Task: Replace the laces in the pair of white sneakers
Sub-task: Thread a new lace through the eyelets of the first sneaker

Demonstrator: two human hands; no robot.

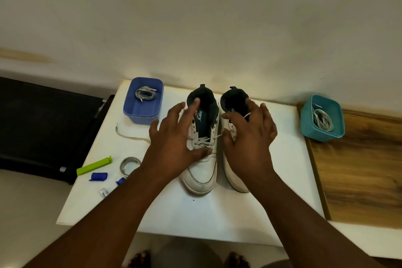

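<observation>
The fingers (188,108) of the left hand (174,141) were straight and spread over the left sneaker (201,172), the thumb lying on its lace (204,140), and gripped nothing. The right hand (250,137) was spread over the right sneaker (233,177); a thin lace end (247,115) crossed near its fingers, but whether they pinched it I could not tell. The blue tub (142,113) at the far left corner of the white table (195,220) held a coiled grey lace (144,93). The teal tub (322,129) stood well apart on the right, on a wooden board (359,169), and held a bundle of grey laces (323,119). Both sneakers stood side by side in the middle of the table, just beside each other, toes pointing to the person and heels to the wall, so their long axis ran from near edge to far edge. Their heels were near the far edge. Bare table lay in front of the toes up to the near edge. On the left part lay a loose lace (128,135), a green clip (94,166), a roll of tape (129,165) and a small blue piece (99,176).
</observation>
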